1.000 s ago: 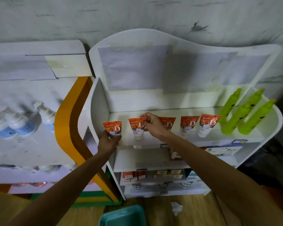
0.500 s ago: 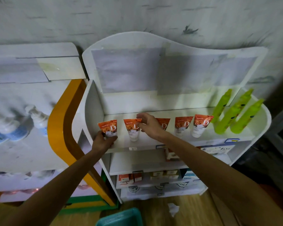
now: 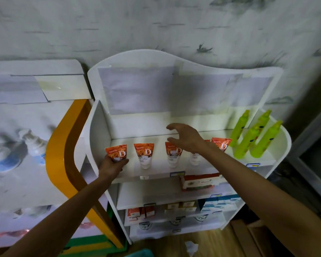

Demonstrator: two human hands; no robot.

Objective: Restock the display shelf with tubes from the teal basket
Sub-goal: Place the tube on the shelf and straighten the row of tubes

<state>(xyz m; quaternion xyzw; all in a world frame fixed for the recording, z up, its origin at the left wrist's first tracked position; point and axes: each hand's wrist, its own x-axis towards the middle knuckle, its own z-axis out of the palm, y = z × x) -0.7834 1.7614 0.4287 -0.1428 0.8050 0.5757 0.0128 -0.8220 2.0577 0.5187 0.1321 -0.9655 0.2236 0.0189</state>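
Several white tubes with orange tops stand cap-down in a row on the top shelf (image 3: pixel 156 173) of the white display stand. My left hand (image 3: pixel 111 166) grips the leftmost tube (image 3: pixel 117 152) at the shelf's front left corner. The second tube (image 3: pixel 144 154) stands free beside it. My right hand (image 3: pixel 188 137) hovers open, fingers spread, above the third tube (image 3: pixel 173 154) and partly hides the fourth tube (image 3: pixel 195 158). A fifth tube (image 3: pixel 221 144) shows past my wrist. Only the rim of the teal basket (image 3: pixel 141 253) appears at the bottom edge.
Three green spray bottles (image 3: pixel 252 138) stand at the shelf's right end. Lower shelves hold small boxes (image 3: pixel 198 181). An orange-trimmed stand with pump bottles (image 3: pixel 32 143) is on the left. A crumpled paper (image 3: pixel 191 246) lies on the wooden floor.
My right hand let go of the second tube, lifted and moved right, opening above the third tube. My left hand stays on the leftmost tube. The camera tilted up.
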